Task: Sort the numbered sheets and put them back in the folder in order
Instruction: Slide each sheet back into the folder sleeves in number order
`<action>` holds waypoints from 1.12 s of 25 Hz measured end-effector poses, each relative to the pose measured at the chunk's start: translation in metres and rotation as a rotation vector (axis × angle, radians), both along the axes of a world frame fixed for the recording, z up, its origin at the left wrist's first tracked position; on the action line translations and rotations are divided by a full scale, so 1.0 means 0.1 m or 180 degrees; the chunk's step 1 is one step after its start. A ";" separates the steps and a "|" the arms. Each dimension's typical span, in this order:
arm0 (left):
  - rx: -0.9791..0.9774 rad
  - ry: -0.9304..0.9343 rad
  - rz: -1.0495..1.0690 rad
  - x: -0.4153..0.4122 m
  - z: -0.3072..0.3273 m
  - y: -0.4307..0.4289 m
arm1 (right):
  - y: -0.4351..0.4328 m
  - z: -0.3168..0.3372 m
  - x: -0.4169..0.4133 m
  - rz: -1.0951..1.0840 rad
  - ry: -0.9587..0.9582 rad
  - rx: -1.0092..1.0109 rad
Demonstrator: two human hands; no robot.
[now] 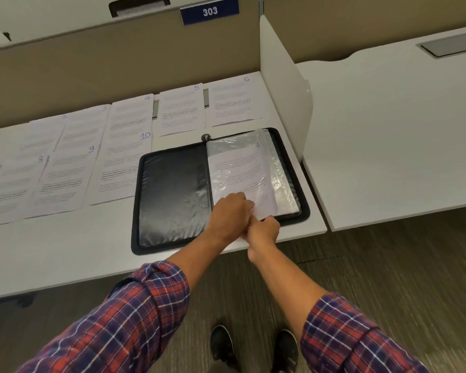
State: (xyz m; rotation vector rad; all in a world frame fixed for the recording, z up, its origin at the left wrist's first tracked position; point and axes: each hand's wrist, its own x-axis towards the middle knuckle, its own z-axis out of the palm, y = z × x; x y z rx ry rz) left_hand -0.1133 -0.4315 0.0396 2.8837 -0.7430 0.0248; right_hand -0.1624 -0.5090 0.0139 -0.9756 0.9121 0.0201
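Folder (172,197) lies open at the desk's (65,254) front right corner, its near edge close to the desk front and the divider (283,90) just right of it. Sheet 1 (240,168) sits partway in the sleeve (281,181) on the right half. Left hand (230,214) grips the sleeve's bottom edge, right hand (262,230) pinches sheet 1's bottom edge. Other sheets (124,168) cover the desk left and behind.

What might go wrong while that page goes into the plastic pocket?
The sheet marked 1 could crease or snag in the thin plastic pocket, since the left hand and right hand crowd together at its bottom edge. The folder lies close to the desk's front edge, so a hard tug might slide it off.
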 end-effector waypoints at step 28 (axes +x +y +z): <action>-0.0321 0.0907 0.0715 0.06 -0.37 0.64 | -0.39 0.03 0.17 -0.0359 0.0189 -0.0871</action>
